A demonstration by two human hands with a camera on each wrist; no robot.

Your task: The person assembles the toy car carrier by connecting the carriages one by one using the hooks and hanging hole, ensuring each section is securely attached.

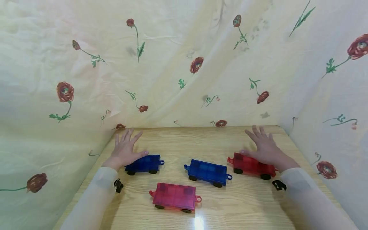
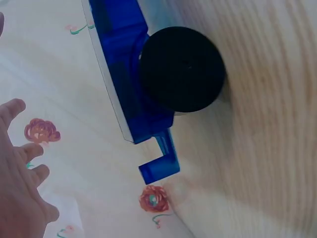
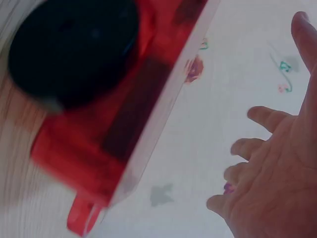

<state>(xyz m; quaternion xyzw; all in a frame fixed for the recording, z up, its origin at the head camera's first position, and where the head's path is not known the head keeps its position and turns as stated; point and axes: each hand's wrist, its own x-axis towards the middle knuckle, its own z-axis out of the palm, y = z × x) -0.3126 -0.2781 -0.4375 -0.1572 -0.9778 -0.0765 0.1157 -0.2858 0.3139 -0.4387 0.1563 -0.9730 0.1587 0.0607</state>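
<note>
My left hand (image 1: pixel 125 152) is spread with its fingers straight, and its thumb overlaps the top of a dark blue toy wagon (image 1: pixel 147 164) at the left. The left wrist view shows that wagon's black wheel (image 2: pixel 183 69) and hook (image 2: pixel 161 168) close up, with the fingers apart from it. On the other side, my right hand (image 1: pixel 265 149) is also spread, over the back edge of a red toy wagon (image 1: pixel 247 165) and covering part of it. In the right wrist view the red wagon fills the left, and the palm (image 3: pixel 277 193) holds nothing.
Between the hands a second blue wagon (image 1: pixel 207 171) stands on its wheels on the wooden table (image 1: pixel 189 137). A pink translucent wagon (image 1: pixel 174 196) stands nearer the front. Flowered cloth (image 1: pixel 166 73) hangs behind the table and along both sides.
</note>
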